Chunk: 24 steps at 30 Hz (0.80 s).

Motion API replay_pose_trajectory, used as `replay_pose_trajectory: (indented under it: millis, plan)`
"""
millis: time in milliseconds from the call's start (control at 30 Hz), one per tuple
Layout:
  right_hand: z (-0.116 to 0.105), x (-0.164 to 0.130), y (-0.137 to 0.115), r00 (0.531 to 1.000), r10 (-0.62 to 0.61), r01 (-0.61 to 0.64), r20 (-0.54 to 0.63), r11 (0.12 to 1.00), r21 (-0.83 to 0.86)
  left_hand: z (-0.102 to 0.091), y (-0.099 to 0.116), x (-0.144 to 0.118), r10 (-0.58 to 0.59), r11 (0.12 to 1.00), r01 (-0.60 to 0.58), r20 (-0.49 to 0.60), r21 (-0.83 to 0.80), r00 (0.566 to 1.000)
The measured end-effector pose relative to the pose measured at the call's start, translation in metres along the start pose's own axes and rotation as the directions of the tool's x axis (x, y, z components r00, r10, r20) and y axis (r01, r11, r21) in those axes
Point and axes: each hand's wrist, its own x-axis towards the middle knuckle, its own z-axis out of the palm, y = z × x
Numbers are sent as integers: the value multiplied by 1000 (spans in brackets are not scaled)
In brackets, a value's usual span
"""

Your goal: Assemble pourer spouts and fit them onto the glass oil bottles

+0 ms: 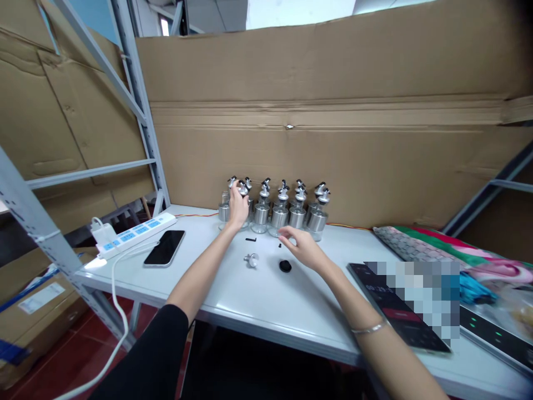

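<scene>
Fingers of the left hand (238, 208) are curled round the top of a glass bottle (245, 214) at the left end of the bottle cluster (287, 214) and seem closed on its metal spout, though the hand hides the contact itself. Left to right: grey steel rack post (144, 119) bounds the left edge; white power strip (135, 230) lies beside it with a white cable trailing off the table's front edge; dark glossy phone (165, 248) lies flat, well apart from the hands. White smooth table (266, 311) has bare room between phone and the loose parts. Bottles stand upright in two rows right against the cardboard wall (333, 150), clear glass with shiny metal bands and pourer caps, so no room behind them. Loose parts lie in front: small black stick (250, 240), metal cap (251, 259) on its side, round black disc (285, 266). Right hand (303, 247) hovers just beside the disc, fingers loosely spread, holding nothing, thin metal bracelet (370, 329) on the wrist. Further right, a black flat device (400, 316) near the front edge, and a grey keyboard (410, 244) on patterned cloth crowds the right side.
</scene>
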Motion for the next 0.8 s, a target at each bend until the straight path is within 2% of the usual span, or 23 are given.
replay_pose_trajectory:
  millis: [67, 167, 300, 367, 467, 567, 633, 700, 733, 800]
  plan:
    - [1, 1, -4, 983, -72, 73, -167, 997, 2, -4, 15, -6, 51, 997, -57, -110, -57, 993]
    - [3, 2, -14, 927, -115, 119, -357, 993, -9, -8, 53, -14, 96, 974, -145, -260, -174, 961]
    - [6, 2, -31, 880, -108, 124, -463, 992, 5, -5, 106, -31, 57, 893, -144, -211, -426, 976]
    - [6, 0, -36, 877, -53, 85, -477, 995, 46, 0, 124, -43, 29, 831, -106, -148, -547, 989]
    - [4, -5, -38, 890, 138, -80, -434, 986, 149, 9, 139, -59, 52, 762, -21, 30, -647, 998]
    - [-2, -8, -38, 878, 275, -202, -391, 955, 219, 10, 146, -65, 119, 733, 47, 197, -678, 973]
    - [-7, -8, -41, 882, 284, -195, -376, 946, 258, 5, 148, -61, 159, 713, 79, 270, -696, 950]
    - [-13, -7, -45, 911, 260, -149, -319, 931, 333, -3, 149, -54, 193, 703, 123, 354, -701, 915]
    - [-16, -7, -47, 939, 237, -129, -249, 914, 384, -8, 148, -51, 207, 698, 158, 408, -698, 889]
    - [-22, -7, -48, 990, 141, -115, -9, 841, 528, -15, 146, -45, 245, 672, 254, 533, -696, 810]
